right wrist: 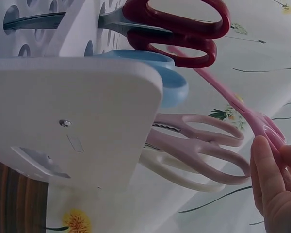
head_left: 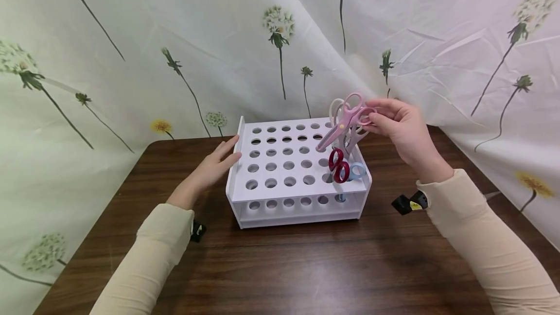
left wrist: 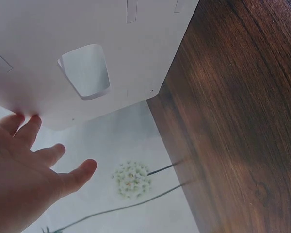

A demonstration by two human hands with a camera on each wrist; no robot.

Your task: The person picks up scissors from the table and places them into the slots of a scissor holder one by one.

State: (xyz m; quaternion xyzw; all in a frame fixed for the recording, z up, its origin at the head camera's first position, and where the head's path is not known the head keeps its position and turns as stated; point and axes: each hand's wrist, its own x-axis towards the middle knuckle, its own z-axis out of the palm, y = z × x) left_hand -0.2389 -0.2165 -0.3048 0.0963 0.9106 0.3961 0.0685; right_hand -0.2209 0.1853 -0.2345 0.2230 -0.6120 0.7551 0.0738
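Observation:
My right hand (head_left: 404, 130) pinches one handle loop of a pair of pink scissors (head_left: 343, 124) between thumb and fingers. The scissors hang above the right side of a white rack (head_left: 280, 174) with rows of round holes, their blades pointing down and left. Red-handled scissors (right wrist: 140, 14), light blue ones (right wrist: 174, 88), pale mauve ones (right wrist: 184, 148) and a cream-handled pair (right wrist: 177, 179) stand in holes at the rack's right end. Against the rack's left side panel, the fingertips of my left hand (head_left: 209, 165) rest with the fingers extended.
The rack stands on a dark brown wooden table (head_left: 280, 266). Behind it hangs a white cloth (head_left: 210, 23) printed with dandelions. A rounded cutout shows in the rack's side panel (left wrist: 131, 58). Lower holes sit beneath its top board.

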